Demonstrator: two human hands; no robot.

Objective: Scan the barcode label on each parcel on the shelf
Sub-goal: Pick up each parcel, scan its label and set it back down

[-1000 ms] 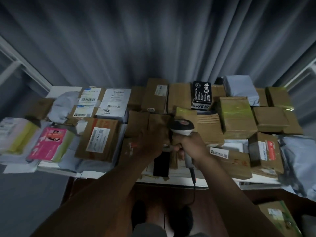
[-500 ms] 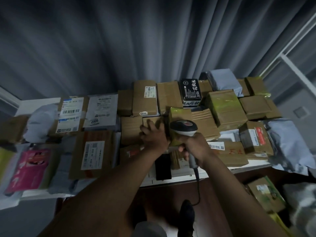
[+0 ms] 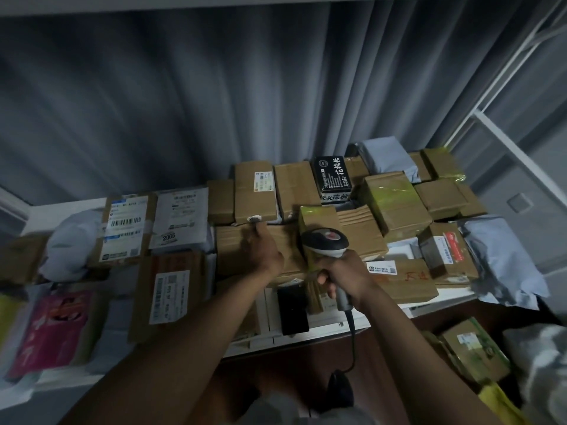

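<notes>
- Right hand (image 3: 343, 276) wrapped round scanner (image 3: 325, 242) handle, head over boxes at mid-shelf, cord (image 3: 352, 338) hanging below
- Left hand (image 3: 263, 251) flat on brown box (image 3: 236, 250), fingers straight, tips near small sticker (image 3: 254, 218) on box edge behind
- Parcels packed across white shelf (image 3: 325, 328): black box (image 3: 333, 176) at back, pink packet (image 3: 50, 329) far left, grey bag (image 3: 503, 259) far right
</notes>
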